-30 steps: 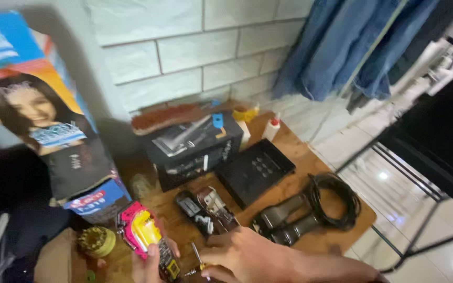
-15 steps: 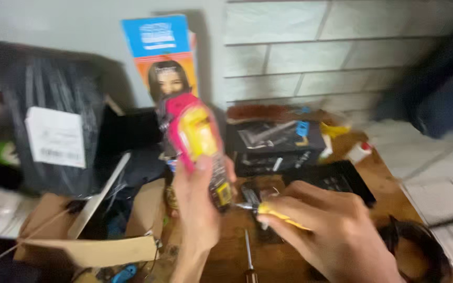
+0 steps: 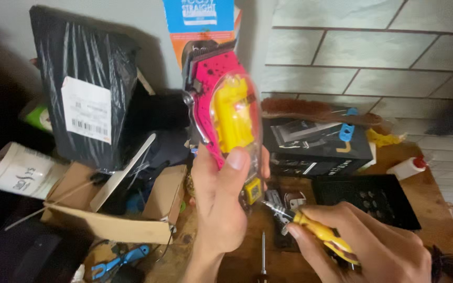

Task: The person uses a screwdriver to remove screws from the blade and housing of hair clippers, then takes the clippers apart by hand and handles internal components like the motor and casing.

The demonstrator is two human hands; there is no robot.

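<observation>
Upright, we clamp the pink hair clipper (image 3: 221, 112) in our left hand (image 3: 221, 202) so our right hand's (image 3: 365, 246) closed grip steadies the yellow screwdriver (image 3: 310, 228) at its base.

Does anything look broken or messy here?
The pink hair clipper in the left hand shows its yellow insides through a clear cover. The cardboard box is flopped open, and a spare screwdriver lies loose on the table.

Hot pink hair clipper (image 3: 213, 99) speckled black, with a clear yellow window at its middle; yellow-handled screwdriver (image 3: 318, 236) with a dark red end at five o'clock. Glossy black plastic bag (image 3: 87, 68) with a white label at ten o'clock, plain brown cardboard box (image 3: 114, 222) below. Black box (image 3: 315, 141) at three o'clock, on brown wooden worktop (image 3: 425, 183).
</observation>
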